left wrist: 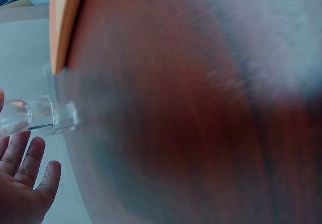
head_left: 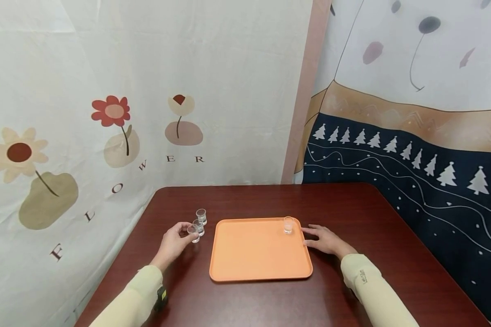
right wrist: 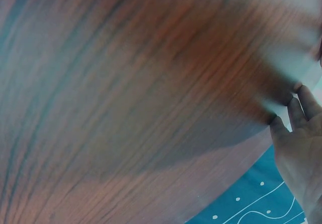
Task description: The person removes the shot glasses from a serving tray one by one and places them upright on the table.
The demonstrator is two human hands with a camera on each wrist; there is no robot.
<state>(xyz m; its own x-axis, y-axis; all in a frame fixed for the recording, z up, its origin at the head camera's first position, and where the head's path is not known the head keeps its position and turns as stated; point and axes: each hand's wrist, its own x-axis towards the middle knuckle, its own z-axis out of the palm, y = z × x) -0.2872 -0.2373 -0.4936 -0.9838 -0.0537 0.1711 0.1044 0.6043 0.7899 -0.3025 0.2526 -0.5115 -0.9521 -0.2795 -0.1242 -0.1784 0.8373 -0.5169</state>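
Reference: orange tray (head_left: 258,254), lying flat on the dark red-brown table (head_left: 249,302).

Left hand (head_left: 174,241): off the tray's left side, near its far half. Thumb and fingers pinch the near glass (head_left: 192,235), one on each side of it; the other fingers spread loosely in the left wrist view. Can't tell if that glass is on the table or just lifted.

Middle glass (head_left: 199,227): just beyond the near glass, overlapping it in view, left of the tray. Contact between the two: can't tell. Far glass (head_left: 202,217): behind those, off the tray's far left corner, upright. All clear, small.

Tray glass (head_left: 288,225): upright on the tray, in its far right corner.

Right hand (head_left: 325,240): just right of the tray, fingers extended and apart, nothing in the grip. Fingertips at the tray's right rim; firm contact can't be confirmed.

Pale yellow sleeves (head_left: 124,297) on both arms. Flower-print backdrop (head_left: 237,68) beyond the tray; navy tree-print cloth (head_left: 352,156) beyond it to the right.
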